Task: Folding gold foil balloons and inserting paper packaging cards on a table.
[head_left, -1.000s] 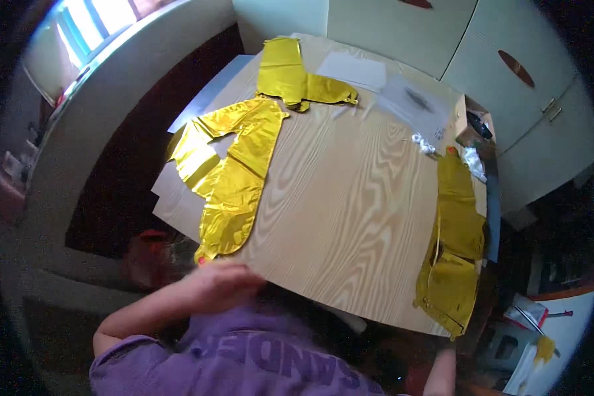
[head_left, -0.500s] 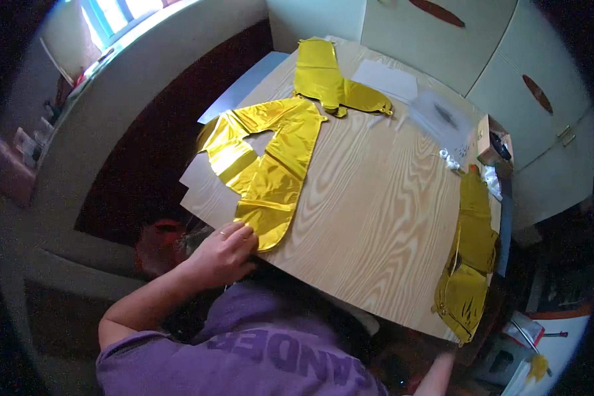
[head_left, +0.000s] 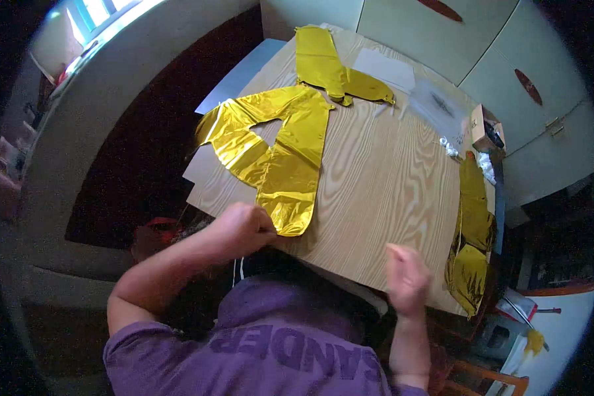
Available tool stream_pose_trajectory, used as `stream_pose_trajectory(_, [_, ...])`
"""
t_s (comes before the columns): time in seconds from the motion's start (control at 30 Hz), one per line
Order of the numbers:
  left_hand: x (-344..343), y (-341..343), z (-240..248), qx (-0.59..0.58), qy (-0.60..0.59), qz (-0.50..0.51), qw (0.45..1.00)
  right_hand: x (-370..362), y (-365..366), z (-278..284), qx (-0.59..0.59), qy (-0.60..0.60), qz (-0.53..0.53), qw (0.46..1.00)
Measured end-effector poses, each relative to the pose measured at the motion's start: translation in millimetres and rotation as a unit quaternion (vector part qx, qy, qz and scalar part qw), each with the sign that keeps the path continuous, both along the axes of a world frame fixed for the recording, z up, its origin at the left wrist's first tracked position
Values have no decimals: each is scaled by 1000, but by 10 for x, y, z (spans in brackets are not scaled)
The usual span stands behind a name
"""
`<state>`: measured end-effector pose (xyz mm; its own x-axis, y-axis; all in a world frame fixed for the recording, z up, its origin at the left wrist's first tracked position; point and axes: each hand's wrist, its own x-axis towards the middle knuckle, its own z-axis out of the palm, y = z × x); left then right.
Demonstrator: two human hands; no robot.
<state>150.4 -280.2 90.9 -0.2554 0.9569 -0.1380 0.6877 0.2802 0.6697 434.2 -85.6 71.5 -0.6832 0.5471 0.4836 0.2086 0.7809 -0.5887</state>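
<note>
A flat gold foil balloon [head_left: 290, 152] with a triangular opening lies on the left part of the wooden table [head_left: 369, 191]. At its near corner, by the table's front edge, my left hand [head_left: 243, 228] is closed, fingers curled in a pinch on the foil. My right hand [head_left: 408, 277] is raised near the front edge, away from any balloon. Its fingers are curled in and slightly blurred; what they hold, if anything, is hidden. Another gold foil balloon [head_left: 320, 63] lies at the far side, and a folded gold one [head_left: 472, 231] along the right edge.
White paper [head_left: 384, 69] and a clear plastic bag [head_left: 435, 109] lie at the back. A small box [head_left: 485, 129] with dark contents stands at the back right, near white ribbon rolls [head_left: 449, 146]. Cabinets [head_left: 435, 39] stand behind the table.
My right hand has come up from below the table's front edge to above it. My left hand and the near end of the balloon have shifted a little to the right. The view has moved slightly.
</note>
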Motion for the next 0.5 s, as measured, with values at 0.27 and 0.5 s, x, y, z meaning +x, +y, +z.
stream_pose_trajectory(0.27, [-240,70,-84,-81,16,-66,994,-1261,-303,-204,103,-22,174,979])
stream_pose_trajectory(0.5, [-570,245,121,-203,-149,3,968,-1254,-408,-221,183,33,163,969])
